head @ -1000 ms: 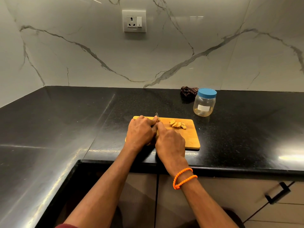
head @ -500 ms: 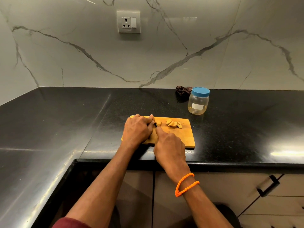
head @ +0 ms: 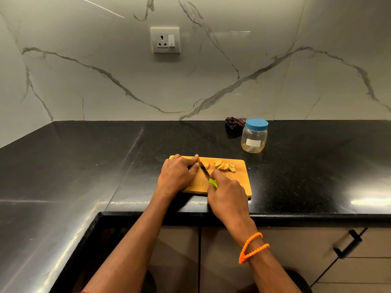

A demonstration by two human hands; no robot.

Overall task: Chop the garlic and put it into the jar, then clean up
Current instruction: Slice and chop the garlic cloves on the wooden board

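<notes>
— What have your hands got?

— My right hand (head: 229, 192) grips the green-handled knife (head: 208, 175). My left hand (head: 176, 175) is curled on the cutting board (head: 243, 185); what it pins is hidden.

— The garlic?

— Garlic slices (head: 224, 166) lie just beyond my knife; the lidded jar (head: 254, 135) stands farther beyond, rightward.

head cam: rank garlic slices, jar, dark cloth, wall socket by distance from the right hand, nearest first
From the right hand:
1. Garlic slices: on the cutting board, just beyond the fingers.
2. Jar: lid on, on the counter beyond the board, to the right.
3. Dark cloth: behind the jar, against the wall.
4. Wall socket: up on the marble wall, farthest.
</notes>
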